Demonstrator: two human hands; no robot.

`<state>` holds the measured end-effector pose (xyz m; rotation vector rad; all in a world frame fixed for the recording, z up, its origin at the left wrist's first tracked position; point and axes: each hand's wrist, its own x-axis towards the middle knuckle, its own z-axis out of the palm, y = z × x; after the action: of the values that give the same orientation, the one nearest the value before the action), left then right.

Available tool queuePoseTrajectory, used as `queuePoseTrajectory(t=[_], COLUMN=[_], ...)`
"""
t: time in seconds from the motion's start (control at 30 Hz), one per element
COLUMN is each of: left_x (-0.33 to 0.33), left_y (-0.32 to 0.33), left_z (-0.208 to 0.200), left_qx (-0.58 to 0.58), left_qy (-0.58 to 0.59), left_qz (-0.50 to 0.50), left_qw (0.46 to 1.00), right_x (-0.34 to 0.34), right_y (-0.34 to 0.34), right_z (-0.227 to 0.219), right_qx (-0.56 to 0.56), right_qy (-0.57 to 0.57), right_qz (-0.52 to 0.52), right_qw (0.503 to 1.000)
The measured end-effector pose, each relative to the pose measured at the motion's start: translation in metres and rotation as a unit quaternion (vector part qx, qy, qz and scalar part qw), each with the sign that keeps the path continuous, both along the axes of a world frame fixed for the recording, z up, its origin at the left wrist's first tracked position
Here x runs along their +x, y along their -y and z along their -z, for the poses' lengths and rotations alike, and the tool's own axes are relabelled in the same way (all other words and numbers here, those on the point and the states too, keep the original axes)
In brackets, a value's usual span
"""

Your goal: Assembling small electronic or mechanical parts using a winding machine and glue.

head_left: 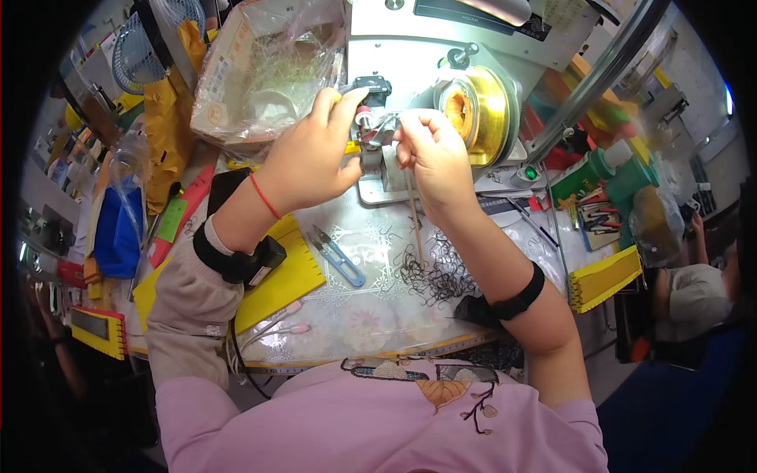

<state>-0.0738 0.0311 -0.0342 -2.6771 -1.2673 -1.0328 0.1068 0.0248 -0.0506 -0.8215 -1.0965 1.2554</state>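
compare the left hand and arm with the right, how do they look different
The left hand has a red cord at its wrist; the right hand shows none. The left forearm is partly covered by a pale sleeve; the right forearm is bare apart from a black strap. The left hand's thumb stands apart from its index finger; the right hand's fingers are curled in. Both forearms wear a black strap.

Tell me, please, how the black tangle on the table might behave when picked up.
The black tangle looks thin-stranded, so probably light; its overlapping curls would likely snag together, though stray outlying strands might drop away.
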Motion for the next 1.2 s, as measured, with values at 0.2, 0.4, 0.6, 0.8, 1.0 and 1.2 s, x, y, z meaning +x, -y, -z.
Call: queuePoseTrajectory(t=[0.2, 0.4, 0.6, 0.8, 1.0, 1.2], left_x=[-0.007, -0.009, -0.012, -0.011, -0.011, -0.021], left_y=[-0.017, -0.014, 0.018, 0.018, 0.018, 0.002], left_z=[0.017, 0.010, -0.002, 0.008, 0.011, -0.019], left_qx=[0.055, 0.094, -0.017, -0.073, -0.105, -0.128], left_qy=[-0.104, -0.147, -0.254, -0.287, -0.279, -0.233], left_qz=[-0.066, -0.091, -0.170, -0.176, -0.150, -0.101], left_qw=[0.991, 0.981, 0.952, 0.939, 0.943, 0.959], right_x=[-0.003, -0.001, 0.001, 0.000, -0.007, 0.002], right_y=[-0.010, -0.012, -0.012, -0.014, -0.006, -0.008], right_z=[0.003, 0.001, 0.003, 0.004, 0.000, 0.008], right_qx=[0.022, 0.017, 0.018, 0.025, 0.023, 0.013], right_qy=[0.007, -0.001, -0.002, -0.011, -0.006, -0.074], right_qz=[-0.006, -0.019, -0.029, -0.029, 0.000, -0.014], right_qw=[1.000, 1.000, 0.999, 0.999, 1.000, 0.997])
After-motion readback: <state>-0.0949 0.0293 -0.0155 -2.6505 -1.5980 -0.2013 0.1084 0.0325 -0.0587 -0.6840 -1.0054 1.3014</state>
